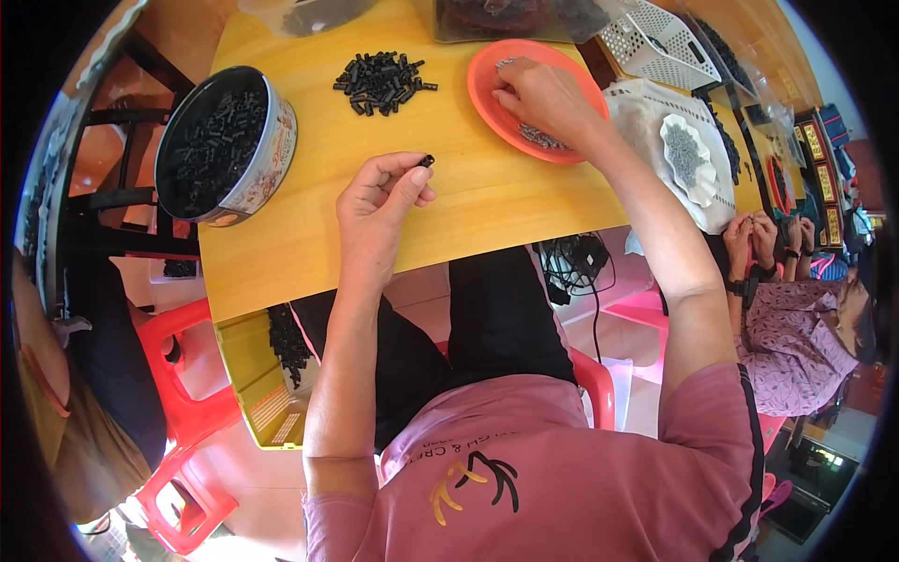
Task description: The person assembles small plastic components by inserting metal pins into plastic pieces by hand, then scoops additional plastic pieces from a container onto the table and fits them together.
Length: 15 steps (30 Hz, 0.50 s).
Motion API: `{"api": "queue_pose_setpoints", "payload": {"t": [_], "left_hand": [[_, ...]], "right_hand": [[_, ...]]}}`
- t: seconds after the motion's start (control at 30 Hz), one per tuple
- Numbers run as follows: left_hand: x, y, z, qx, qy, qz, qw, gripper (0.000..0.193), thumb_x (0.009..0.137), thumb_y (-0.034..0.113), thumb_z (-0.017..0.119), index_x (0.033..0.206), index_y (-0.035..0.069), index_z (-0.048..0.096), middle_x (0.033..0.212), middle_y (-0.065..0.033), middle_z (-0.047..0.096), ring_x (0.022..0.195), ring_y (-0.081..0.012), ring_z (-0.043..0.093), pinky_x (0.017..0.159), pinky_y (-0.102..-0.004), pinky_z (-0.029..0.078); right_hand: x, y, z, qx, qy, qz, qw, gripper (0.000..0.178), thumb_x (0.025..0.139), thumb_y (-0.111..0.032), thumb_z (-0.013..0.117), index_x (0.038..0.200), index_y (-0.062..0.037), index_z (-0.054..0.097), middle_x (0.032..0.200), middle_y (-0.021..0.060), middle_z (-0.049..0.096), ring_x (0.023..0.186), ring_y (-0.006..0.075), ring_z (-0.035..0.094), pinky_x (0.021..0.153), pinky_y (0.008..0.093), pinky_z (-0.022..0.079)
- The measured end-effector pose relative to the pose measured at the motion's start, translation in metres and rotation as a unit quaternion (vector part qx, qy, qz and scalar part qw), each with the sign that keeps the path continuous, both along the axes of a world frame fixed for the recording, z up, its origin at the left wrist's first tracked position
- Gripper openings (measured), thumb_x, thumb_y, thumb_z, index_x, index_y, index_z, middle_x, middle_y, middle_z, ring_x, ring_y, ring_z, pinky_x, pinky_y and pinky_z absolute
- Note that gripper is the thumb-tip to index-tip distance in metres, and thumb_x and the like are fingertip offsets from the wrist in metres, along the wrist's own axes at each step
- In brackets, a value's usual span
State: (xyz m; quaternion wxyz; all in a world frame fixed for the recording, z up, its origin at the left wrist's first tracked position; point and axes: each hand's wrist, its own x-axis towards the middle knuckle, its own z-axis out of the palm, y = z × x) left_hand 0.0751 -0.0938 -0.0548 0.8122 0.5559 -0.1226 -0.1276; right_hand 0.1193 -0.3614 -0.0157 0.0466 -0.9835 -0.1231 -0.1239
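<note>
My left hand (382, 197) is held over the near part of the yellow table (487, 220). Between its thumb and forefinger is a small black cylindrical part (427, 160). Over to the right, my right hand (543, 98) reaches into a red plate (484, 103); its fingers are bent down at small grey metal pieces (541, 138) lying there. Whether the fingertips hold a piece is hidden. A loose pile of black cylindrical parts (382, 82) lies on the table beyond my left hand.
A round tin (278, 150) full of black parts stands at the table's left edge. Right of the plate are a white cloth with a scalloped dish (702, 183) of grey pieces and a white perforated basket (660, 47). A yellow crate (245, 375) sits below. Other people sit at both sides.
</note>
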Motion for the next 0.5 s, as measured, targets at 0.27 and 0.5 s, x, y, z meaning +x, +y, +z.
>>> {"api": "queue_pose_setpoints", "payload": {"t": [0.27,0.5], "left_hand": [[0.0001,-0.0009,0.0003,0.012,0.004,-0.003,1.000,0.017,0.091,0.005,0.064,0.107,-0.002,0.064,0.094,-0.0079,0.067,0.078,-0.0121,0.061,0.073,-0.0254,0.049],[0.0006,-0.0008,0.0013,-0.003,0.004,0.003,1.000,0.015,0.090,0.004,0.065,0.105,-0.001,0.064,0.089,-0.0047,0.066,0.076,-0.0103,0.062,0.070,-0.0239,0.050]], "right_hand": [[-0.0053,-0.0053,-0.0083,-0.029,-0.082,0.052,0.995,0.018,0.084,-0.019,0.066,0.086,-0.0015,0.060,0.086,0.0138,0.063,0.073,0.0323,0.063,0.061,0.0422,0.050],[-0.0081,-0.0005,0.0010,0.335,0.039,-0.041,0.940,0.019,0.090,-0.021,0.067,0.086,-0.0023,0.065,0.068,-0.0018,0.055,0.057,0.0067,0.049,0.052,0.0236,0.041]]}}
